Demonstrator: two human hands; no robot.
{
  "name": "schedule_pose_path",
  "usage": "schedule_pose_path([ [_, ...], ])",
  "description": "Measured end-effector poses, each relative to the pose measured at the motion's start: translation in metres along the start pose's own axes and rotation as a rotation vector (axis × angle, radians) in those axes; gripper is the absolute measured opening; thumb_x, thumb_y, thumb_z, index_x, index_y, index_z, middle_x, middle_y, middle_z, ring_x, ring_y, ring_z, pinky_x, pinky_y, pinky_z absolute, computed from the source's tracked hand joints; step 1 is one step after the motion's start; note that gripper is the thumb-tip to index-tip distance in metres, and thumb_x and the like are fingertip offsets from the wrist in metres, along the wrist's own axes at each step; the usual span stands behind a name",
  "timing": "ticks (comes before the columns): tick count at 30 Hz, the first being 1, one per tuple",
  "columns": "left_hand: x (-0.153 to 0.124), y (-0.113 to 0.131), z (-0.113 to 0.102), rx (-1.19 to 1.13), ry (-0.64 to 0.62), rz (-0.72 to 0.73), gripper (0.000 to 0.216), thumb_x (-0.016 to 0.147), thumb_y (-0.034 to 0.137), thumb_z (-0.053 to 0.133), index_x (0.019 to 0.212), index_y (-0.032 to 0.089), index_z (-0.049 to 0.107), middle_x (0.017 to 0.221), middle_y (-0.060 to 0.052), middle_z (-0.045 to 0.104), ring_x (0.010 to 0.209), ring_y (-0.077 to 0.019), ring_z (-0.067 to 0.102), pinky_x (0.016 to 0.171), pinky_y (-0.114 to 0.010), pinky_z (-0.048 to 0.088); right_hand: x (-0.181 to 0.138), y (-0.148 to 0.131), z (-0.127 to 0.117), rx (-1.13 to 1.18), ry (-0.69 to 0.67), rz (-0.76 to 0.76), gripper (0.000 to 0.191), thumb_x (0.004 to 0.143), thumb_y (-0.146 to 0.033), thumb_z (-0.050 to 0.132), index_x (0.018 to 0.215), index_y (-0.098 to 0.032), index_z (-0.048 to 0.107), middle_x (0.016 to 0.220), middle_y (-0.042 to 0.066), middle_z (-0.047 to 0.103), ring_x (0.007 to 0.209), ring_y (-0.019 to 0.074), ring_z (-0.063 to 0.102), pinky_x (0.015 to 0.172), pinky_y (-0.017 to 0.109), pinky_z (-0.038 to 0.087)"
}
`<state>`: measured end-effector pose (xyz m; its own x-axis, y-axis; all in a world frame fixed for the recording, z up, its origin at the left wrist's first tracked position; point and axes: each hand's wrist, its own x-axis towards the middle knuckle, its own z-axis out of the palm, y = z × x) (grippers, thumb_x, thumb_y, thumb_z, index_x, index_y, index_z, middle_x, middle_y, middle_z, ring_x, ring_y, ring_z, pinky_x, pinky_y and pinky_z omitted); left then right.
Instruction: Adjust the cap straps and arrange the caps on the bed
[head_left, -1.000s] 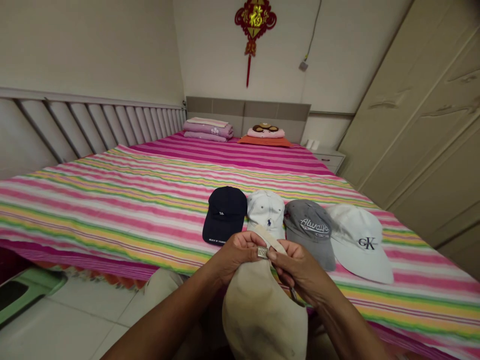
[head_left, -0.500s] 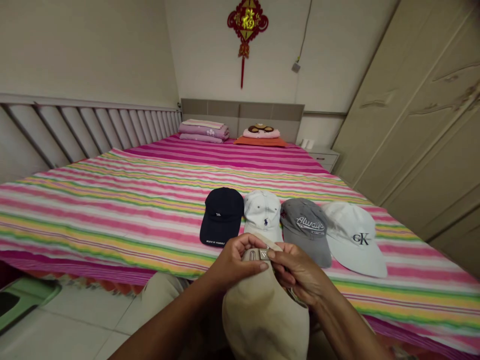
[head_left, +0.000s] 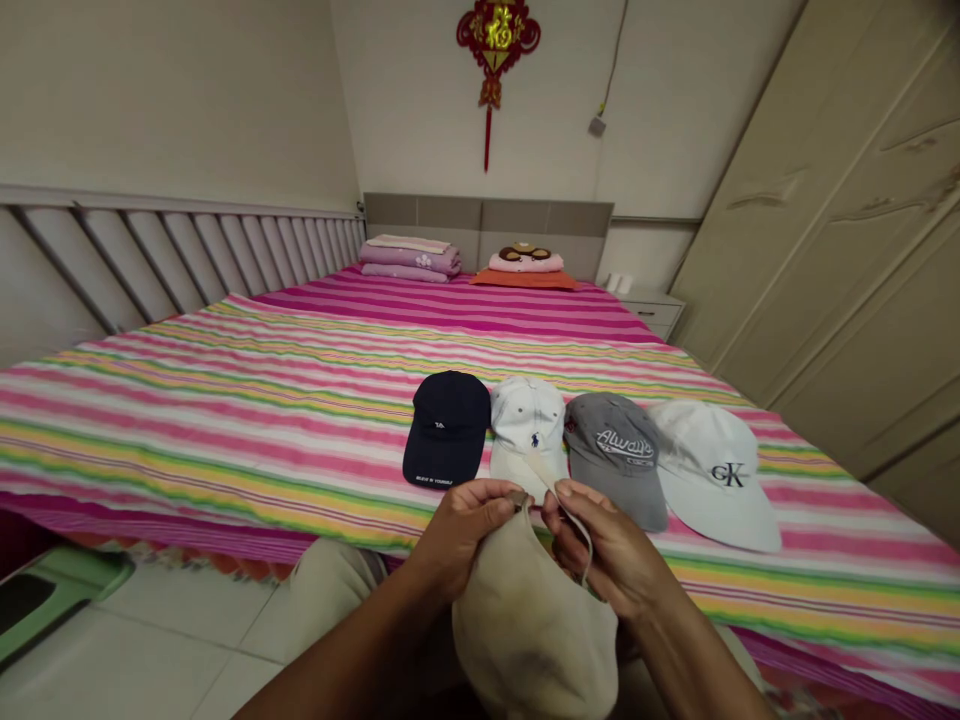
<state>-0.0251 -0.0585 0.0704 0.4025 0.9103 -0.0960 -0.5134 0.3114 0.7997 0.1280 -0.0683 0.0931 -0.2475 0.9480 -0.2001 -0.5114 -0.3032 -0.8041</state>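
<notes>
A beige baseball cap [head_left: 536,635] with darker stains hangs between my hands, its back opening turned up. My left hand [head_left: 472,525] is closed on the cap's edge by a small metal buckle [head_left: 517,497]. Between the fingertips of my right hand [head_left: 600,540] is the cap's adjusting strap [head_left: 541,468], whose loose end points up and left. Just beyond lie a navy cap [head_left: 450,425], a white cap with a small blue logo [head_left: 525,415], a grey cap with lettering [head_left: 615,450] and a white cap with black letters [head_left: 712,470], side by side.
The caps rest on a bed with a striped sheet [head_left: 225,400]. Folded bedding [head_left: 411,262] and an orange pillow [head_left: 525,281] are by the headboard [head_left: 427,215]. At left are a white railing [head_left: 225,250] and a green stool [head_left: 82,590]; a wardrobe [head_left: 825,250] stands right.
My right hand has moved slightly right from the buckle, and the strap now stands apart from it in a loop. My left hand stays at the buckle.
</notes>
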Motion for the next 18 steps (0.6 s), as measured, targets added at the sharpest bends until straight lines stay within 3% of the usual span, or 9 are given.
schedule_pose_path([
  [2,0.0013,-0.0032,-0.0019,-0.063,-0.022,0.001,0.021,0.063,0.024,0.069,0.081,0.013,0.065,0.069,-0.003,0.063,0.061,-0.0108,0.056,0.063,-0.024,0.041,-0.0025,-0.0012,-0.0001,0.038,0.08,0.031,0.024,0.055,-0.028,0.076,0.061,-0.014,0.058,0.051,-0.002,0.06,0.033,0.0027,0.044,0.033,0.012,0.034],
  [4,0.0023,-0.0048,-0.0024,-0.095,-0.021,-0.001,0.021,0.064,0.024,0.069,0.081,0.012,0.065,0.069,-0.003,0.063,0.062,-0.0109,0.057,0.064,-0.024,0.042,-0.0046,-0.0022,-0.0008,0.042,0.098,0.047,0.022,0.055,-0.026,0.076,0.058,-0.015,0.057,0.047,-0.003,0.057,0.031,0.0028,0.042,0.031,0.013,0.032],
  [8,0.0032,-0.0047,-0.0009,-0.123,0.031,-0.01,0.025,0.06,0.025,0.072,0.079,0.012,0.065,0.071,-0.004,0.064,0.061,-0.0105,0.057,0.062,-0.023,0.042,-0.0075,-0.0035,-0.0045,-0.034,0.01,0.026,0.02,0.063,-0.027,0.067,0.054,-0.014,0.053,0.034,-0.006,0.044,0.026,0.0026,0.034,0.03,0.015,0.025],
  [18,0.0036,-0.0051,0.0004,-0.091,0.091,-0.005,0.024,0.058,0.024,0.073,0.077,0.012,0.064,0.064,-0.002,0.063,0.052,-0.0072,0.053,0.053,-0.019,0.039,-0.0091,-0.0054,-0.0081,-0.163,-0.018,0.047,0.02,0.06,-0.025,0.061,0.048,-0.015,0.049,0.038,-0.005,0.043,0.027,0.0021,0.032,0.032,0.017,0.018],
])
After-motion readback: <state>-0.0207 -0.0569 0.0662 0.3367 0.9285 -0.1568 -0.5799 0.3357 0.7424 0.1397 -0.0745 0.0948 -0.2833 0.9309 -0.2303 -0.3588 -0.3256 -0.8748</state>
